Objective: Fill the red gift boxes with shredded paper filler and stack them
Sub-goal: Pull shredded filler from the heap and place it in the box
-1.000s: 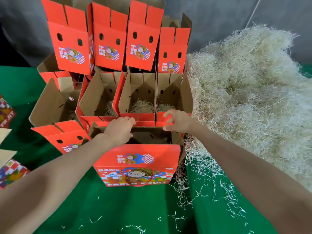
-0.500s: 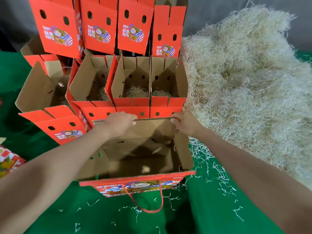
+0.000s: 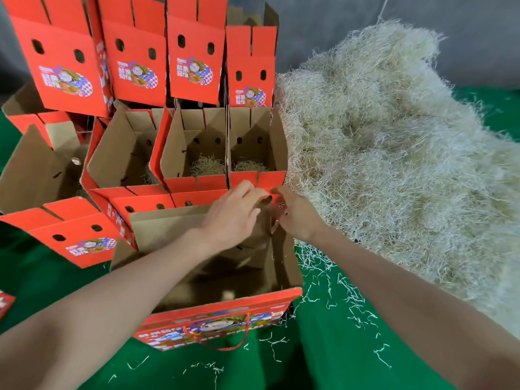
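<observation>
Both grips met at the far right corner of the open box (image 3: 282, 266), which stood at lower centre on the green bench (image 3: 337, 361), its long axis running left to right across the frame. The left grip (image 3: 233, 212) reached over the opening and appeared pinched on a brown flap there. The right grip (image 3: 295, 215) was curled on the same corner from outside. The box looked nearly bare inside. The shredded paper pile (image 3: 394, 164) filled the right of the frame, just beside the box's right wall, so the right grip was nearer for scooping. Other red boxes (image 3: 135, 66) stood stacked behind, at upper left.
</observation>
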